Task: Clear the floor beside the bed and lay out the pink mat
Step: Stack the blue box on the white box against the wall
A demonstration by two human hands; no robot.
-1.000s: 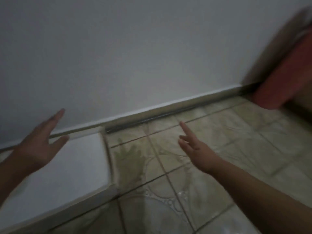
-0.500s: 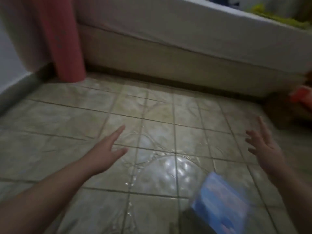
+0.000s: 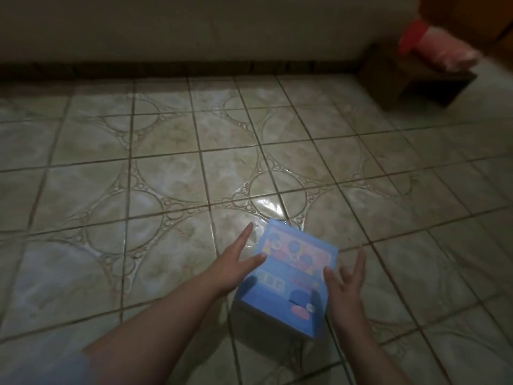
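Observation:
A light blue box (image 3: 290, 276) with pink and blue pictures on its top lies on the tiled floor (image 3: 172, 162), low in the view. My left hand (image 3: 236, 262) is open at the box's left edge, thumb touching its top. At the right edge is my right hand (image 3: 347, 284), fingers spread, holding nothing. The bed's side (image 3: 194, 29) runs along the top of the view. The pink mat is out of view.
A dark brown low wooden stand (image 3: 410, 79) sits at the upper right by the bed's end, with a pink and red bundle (image 3: 438, 48) on it. Patterned tiles stretch from the box to the bed.
The view has swung right from the wall and the red roll, past the bed, down to the blue box. Both hands have come in to either side of the box.

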